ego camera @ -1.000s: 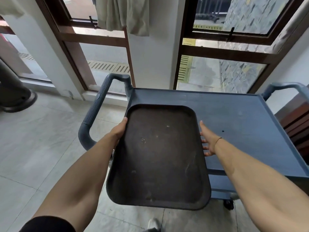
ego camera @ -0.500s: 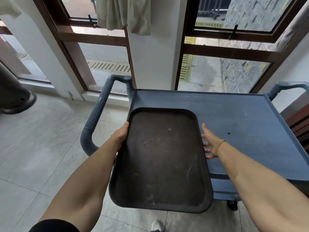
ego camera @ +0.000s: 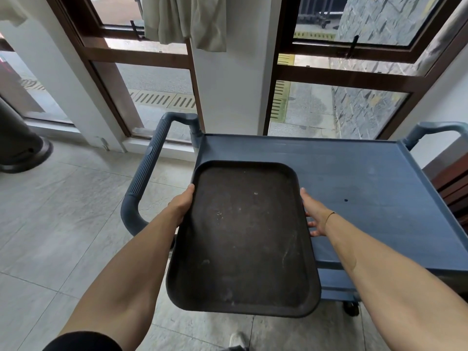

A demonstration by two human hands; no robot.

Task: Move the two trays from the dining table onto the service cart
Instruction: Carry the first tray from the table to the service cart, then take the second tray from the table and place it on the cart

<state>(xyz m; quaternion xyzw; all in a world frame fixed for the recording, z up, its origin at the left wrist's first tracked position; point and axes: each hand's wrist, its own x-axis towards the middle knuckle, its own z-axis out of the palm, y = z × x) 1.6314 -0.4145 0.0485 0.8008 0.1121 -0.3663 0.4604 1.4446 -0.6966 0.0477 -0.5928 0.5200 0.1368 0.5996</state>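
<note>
From the head camera, a dark rounded-rectangle tray (ego camera: 243, 236), its matte face scuffed and speckled inside a low raised rim, is clasped at both long edges: the left hand (ego camera: 181, 205) wraps one side, the right hand (ego camera: 315, 216) the other, fingers curled beneath. Its long axis runs away from the person, with the far end over the blue textured plastic service cart (ego camera: 367, 188) and the near end overhanging the grey floor tiles (ego camera: 63, 224). A ribbed cart handle (ego camera: 147, 168) stands just beyond the left hand.

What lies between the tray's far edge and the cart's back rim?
Head view: only bare blue shelf surface lies between the tray and the back rim of the cart; nothing sits there.
</note>
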